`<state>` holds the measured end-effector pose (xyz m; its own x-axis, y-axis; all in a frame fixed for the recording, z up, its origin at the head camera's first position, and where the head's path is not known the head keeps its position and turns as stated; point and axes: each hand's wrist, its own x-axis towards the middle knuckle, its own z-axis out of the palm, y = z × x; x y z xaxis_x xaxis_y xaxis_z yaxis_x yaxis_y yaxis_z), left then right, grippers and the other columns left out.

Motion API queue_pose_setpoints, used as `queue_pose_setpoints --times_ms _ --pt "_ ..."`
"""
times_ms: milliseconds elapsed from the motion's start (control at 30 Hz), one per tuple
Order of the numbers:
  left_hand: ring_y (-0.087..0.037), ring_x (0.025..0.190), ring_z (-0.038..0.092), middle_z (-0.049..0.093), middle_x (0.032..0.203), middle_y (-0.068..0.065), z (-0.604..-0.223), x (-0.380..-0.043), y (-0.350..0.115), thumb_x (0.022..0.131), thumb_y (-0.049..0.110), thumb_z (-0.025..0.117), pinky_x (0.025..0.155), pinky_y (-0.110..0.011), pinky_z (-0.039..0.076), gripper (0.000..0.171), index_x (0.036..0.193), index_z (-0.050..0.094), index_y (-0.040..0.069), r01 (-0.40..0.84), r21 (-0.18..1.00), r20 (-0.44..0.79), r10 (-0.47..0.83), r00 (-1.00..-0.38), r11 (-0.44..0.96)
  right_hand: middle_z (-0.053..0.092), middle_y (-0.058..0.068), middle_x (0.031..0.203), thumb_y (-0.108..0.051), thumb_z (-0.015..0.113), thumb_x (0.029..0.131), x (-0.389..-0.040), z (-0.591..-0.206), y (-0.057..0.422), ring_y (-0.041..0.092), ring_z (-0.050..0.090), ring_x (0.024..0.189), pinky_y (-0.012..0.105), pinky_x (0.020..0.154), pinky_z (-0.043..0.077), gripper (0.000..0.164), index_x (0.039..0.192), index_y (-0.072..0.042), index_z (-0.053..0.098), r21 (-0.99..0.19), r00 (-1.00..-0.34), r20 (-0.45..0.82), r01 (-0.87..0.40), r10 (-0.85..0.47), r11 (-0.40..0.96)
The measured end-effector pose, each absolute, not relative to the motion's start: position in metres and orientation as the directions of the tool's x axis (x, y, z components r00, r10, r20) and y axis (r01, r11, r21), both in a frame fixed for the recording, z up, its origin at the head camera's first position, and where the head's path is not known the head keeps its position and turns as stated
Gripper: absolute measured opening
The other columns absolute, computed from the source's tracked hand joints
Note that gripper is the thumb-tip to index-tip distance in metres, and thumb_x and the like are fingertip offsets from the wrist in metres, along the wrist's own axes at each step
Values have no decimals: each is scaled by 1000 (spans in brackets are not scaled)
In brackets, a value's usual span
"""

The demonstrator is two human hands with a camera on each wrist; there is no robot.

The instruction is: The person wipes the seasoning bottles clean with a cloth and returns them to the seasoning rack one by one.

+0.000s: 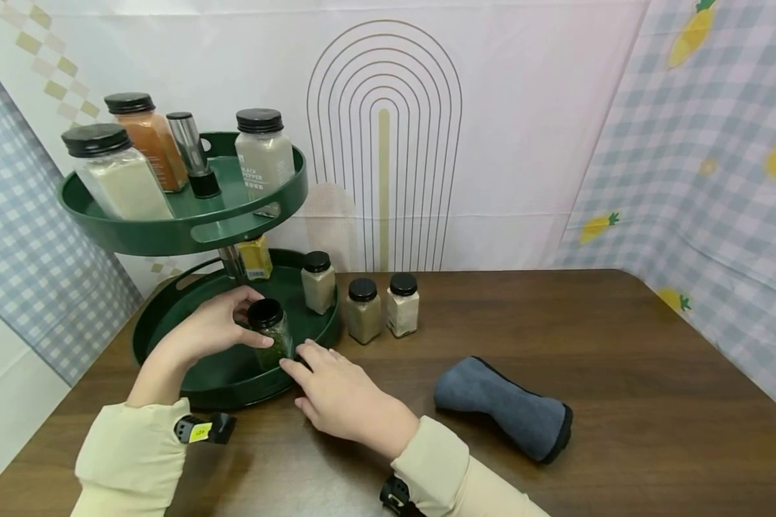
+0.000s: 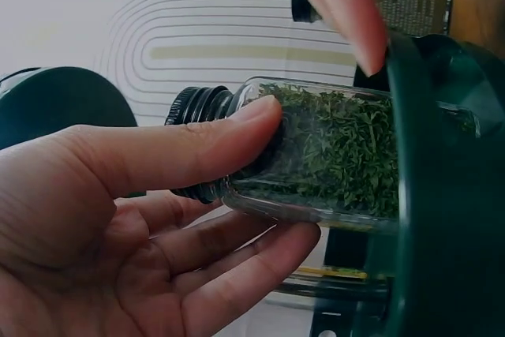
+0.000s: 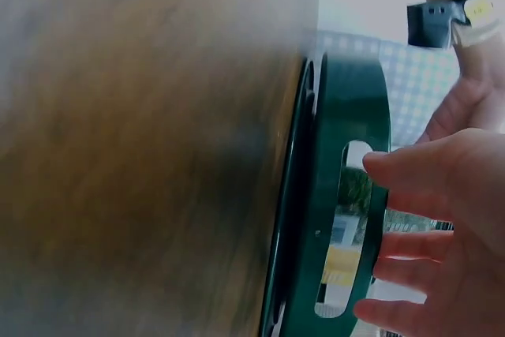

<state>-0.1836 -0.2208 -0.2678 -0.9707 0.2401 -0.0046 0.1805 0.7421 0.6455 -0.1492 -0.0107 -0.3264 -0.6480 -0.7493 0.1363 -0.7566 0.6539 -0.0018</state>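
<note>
My left hand (image 1: 210,323) holds a glass jar of dried green herbs (image 1: 275,336) by its upper part. In the left wrist view the thumb lies along the black lid and neck of the herb jar (image 2: 331,147), with the fingers on the other side. The jar stands upright inside the lower tier of a green two-tier turntable rack (image 1: 233,395), near its front right rim. My right hand (image 1: 345,391) is at that rim with fingers extended. In the right wrist view its fingertips lie along the rim by the cutout handle of the lower tray (image 3: 355,100).
The lower tier also carries a spice jar (image 1: 320,283) and a yellow box (image 1: 256,258). Several jars and a silver-black grinder (image 1: 194,154) stand on the upper tier. Right of the rack are two jars (image 1: 364,312) (image 1: 403,305); a grey-blue cushioned item (image 1: 504,409) lies on the table.
</note>
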Motion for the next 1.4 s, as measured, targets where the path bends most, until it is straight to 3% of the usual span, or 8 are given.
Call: queue_pose_setpoints --times_ms 267,667,1000,1300,1400 --pt "-29 100 57 61 108 -16 -272 -185 -216 74 18 78 79 -41 48 51 114 52 0 185 670 -16 264 -964 719 41 5 139 -30 55 93 -150 -326 -10 17 39 131 34 104 39 52 141 -19 39 74 -624 165 -764 -764 641" --pt "-33 103 57 59 111 -19 -276 -188 -207 76 18 77 80 -43 49 51 116 50 0 187 669 3 249 -969 720 47 2 127 -23 60 91 -168 -327 2 13 48 120 33 99 43 42 130 -17 49 -35 -661 206 -742 -722 669" --pt "-35 106 56 59 113 -20 -278 -188 -199 77 18 75 85 -47 47 51 117 50 0 202 668 18 256 -967 716 41 6 143 -20 57 92 -177 -326 6 18 34 136 38 108 34 44 132 -12 43 -129 -746 128 -666 -653 735" --pt "-36 106 57 59 113 -22 -278 -187 -195 83 21 69 87 -48 47 49 121 48 -2 229 635 32 270 -962 738 35 3 148 -19 56 92 -182 -327 12 21 27 140 42 109 32 46 136 -14 41 -141 -759 109 -651 -642 746" --pt "-34 102 60 59 113 -25 -277 -186 -194 84 21 67 82 -44 51 50 122 46 -4 225 659 21 281 -959 717 32 3 150 -18 57 92 -184 -327 14 23 27 140 42 109 32 48 137 -14 40 -149 -761 102 -648 -640 747"
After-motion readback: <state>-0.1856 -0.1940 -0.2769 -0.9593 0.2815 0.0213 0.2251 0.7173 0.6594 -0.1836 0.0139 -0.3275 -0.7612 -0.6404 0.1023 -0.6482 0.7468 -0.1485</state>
